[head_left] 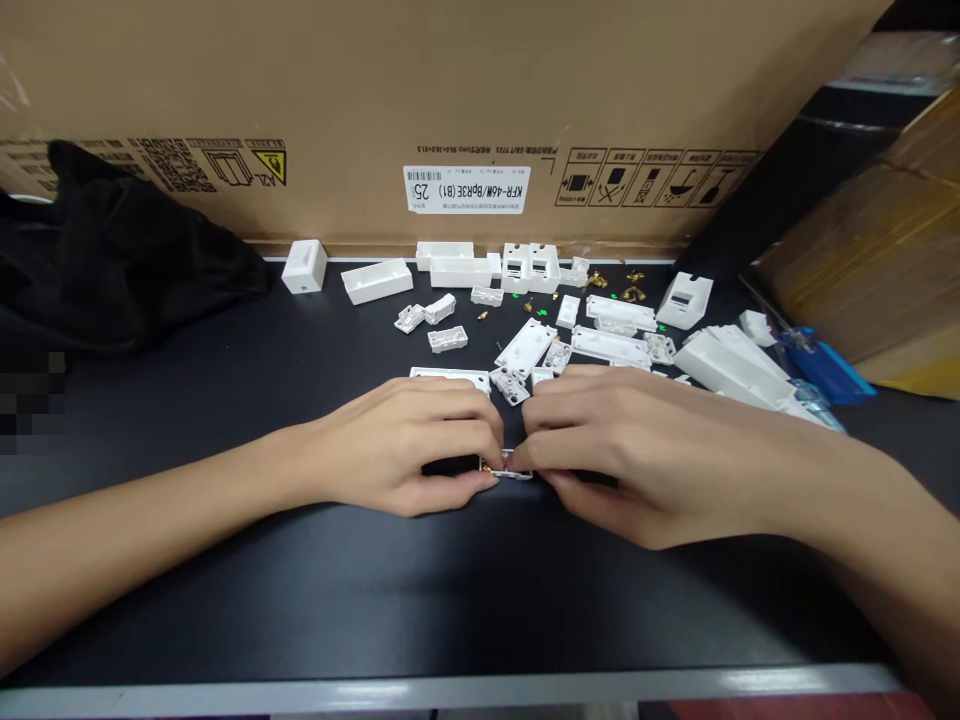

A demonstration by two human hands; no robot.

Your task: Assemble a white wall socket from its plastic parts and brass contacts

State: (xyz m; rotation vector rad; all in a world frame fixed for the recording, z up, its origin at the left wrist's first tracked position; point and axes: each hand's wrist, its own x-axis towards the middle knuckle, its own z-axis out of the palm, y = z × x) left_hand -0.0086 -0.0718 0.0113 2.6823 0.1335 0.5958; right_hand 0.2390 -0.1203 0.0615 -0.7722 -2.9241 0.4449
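Between my fingertips a small white plastic frame (513, 474) lies on the black tabletop, with a bit of brass-coloured metal (487, 467) in its left end. My left hand (420, 440) grips the frame's left end between thumb and fingers. At the other end, the fingertips of my right hand (607, 440) press together on the frame; whether they pinch another small part there is hidden. Just beyond my fingers are a white slotted piece (510, 386) and a long white plate (450, 376), partly covered by my left hand.
White plastic housings (461, 270), plates (611, 347) and small brass pieces (634, 293) are scattered toward the back. A large cardboard box (337, 90) stands behind them. Black cloth (112, 270) lies at left; a blue object (829, 368) sits at right. The table's grey edge (450, 690) runs along the front.
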